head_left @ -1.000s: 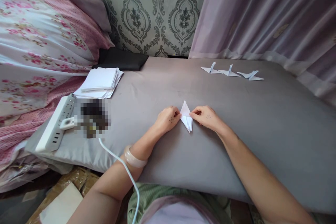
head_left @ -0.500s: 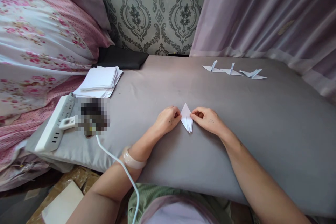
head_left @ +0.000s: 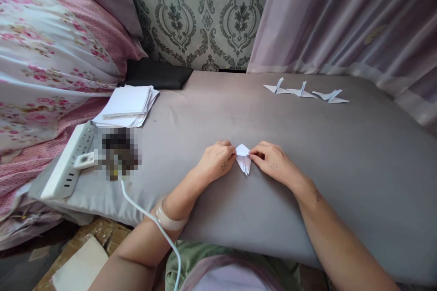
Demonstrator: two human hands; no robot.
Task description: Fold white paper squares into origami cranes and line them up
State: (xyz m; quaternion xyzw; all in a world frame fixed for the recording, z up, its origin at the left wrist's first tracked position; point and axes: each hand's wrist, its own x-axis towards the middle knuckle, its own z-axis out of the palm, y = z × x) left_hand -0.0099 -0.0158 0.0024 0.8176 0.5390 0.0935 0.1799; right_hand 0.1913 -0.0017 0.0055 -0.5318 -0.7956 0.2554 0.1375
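A small piece of folded white paper rests on the grey cloth-covered surface in front of me, its narrow split points toward my body. My left hand pinches its left edge between thumb and fingers. On the opposite edge, my right hand has a matching pinch. The paper's upper part is bent over into a short blunt shape. Three folded paper cranes stand in a row at the far right.
A stack of white paper sheets lies at the left, before a black flat item. Near the left edge sits a white power strip beside a blurred-out object. A white cable crosses over my left forearm.
The paper's top point, upright and sharp before, is now folded down and looks shorter. Both hands keep their pinch on its sides, with fingers slightly shifted.
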